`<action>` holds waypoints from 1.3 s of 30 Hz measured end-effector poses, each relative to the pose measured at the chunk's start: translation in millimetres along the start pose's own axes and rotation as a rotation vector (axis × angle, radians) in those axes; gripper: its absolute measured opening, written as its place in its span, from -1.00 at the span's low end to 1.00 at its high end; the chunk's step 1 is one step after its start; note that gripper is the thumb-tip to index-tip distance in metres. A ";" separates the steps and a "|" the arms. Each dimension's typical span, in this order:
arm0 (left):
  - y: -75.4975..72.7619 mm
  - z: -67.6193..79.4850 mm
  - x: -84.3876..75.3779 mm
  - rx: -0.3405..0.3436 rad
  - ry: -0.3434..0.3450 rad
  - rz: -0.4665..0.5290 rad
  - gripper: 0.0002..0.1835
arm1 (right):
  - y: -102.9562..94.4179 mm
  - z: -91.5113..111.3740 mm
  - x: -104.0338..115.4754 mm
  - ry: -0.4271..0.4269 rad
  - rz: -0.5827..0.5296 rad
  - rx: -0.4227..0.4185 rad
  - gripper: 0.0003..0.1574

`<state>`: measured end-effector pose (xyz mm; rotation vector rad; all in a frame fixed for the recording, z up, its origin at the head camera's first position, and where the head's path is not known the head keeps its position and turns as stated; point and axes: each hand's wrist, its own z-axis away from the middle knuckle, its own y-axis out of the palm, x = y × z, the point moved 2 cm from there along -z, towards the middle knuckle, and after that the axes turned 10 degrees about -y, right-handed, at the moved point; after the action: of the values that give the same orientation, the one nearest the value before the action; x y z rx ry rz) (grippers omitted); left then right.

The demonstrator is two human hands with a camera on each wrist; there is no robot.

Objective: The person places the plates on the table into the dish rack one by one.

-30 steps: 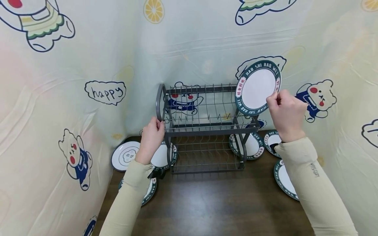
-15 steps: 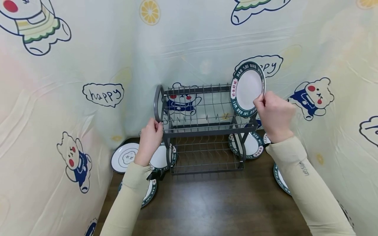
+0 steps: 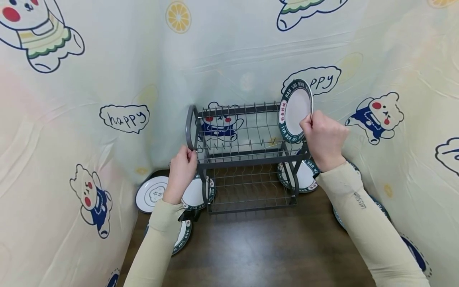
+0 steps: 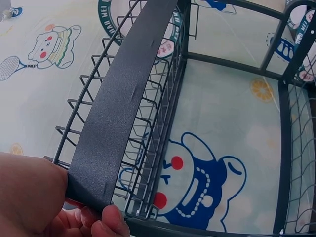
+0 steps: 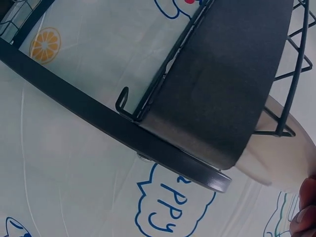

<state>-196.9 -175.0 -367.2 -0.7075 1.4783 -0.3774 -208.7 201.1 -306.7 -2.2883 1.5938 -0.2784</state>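
Note:
A dark two-tier dish rack [image 3: 251, 162] stands at the back of the table. My left hand [image 3: 182, 171] grips the front left corner of its upper tier; in the left wrist view the fingers [image 4: 116, 219] curl under the dark front bar [image 4: 118, 108]. My right hand [image 3: 324, 139] pinches the right edge of a white plate [image 3: 297, 109] with a green lettered rim. This plate stands nearly upright at the right end of the upper tier. In the right wrist view the plate [image 5: 284, 148] shows partly behind the rack's wires, with fingertips [image 5: 307, 207] at its edge.
Several similar plates lie on the brown table [image 3: 247, 247]: a white one [image 3: 150, 195] at far left, others beside the rack's left leg [image 3: 195, 193] and under my left sleeve [image 3: 183, 237], and one [image 3: 305, 177] behind its right leg. A printed cloth [image 3: 229, 52] hangs close behind the rack.
My right hand has moved left with the plate, which has turned more edge-on and come lower at the rack's right end. My left hand keeps its grip on the rack's corner.

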 end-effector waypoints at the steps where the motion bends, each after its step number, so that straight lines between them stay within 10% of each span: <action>1: -0.2 0.5 -0.1 0.001 -0.001 0.001 -0.80 | 0.7 0.4 -0.3 0.004 -0.004 -0.004 -0.66; 39: 1.3 1.6 -0.7 -0.008 -0.020 0.017 -0.78 | -10.0 13.0 -19.3 0.136 -0.187 0.162 -0.52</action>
<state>-195.7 -173.3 -367.6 -0.7033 1.4669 -0.3509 -202.3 224.4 -314.2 -2.3358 1.3632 -0.5980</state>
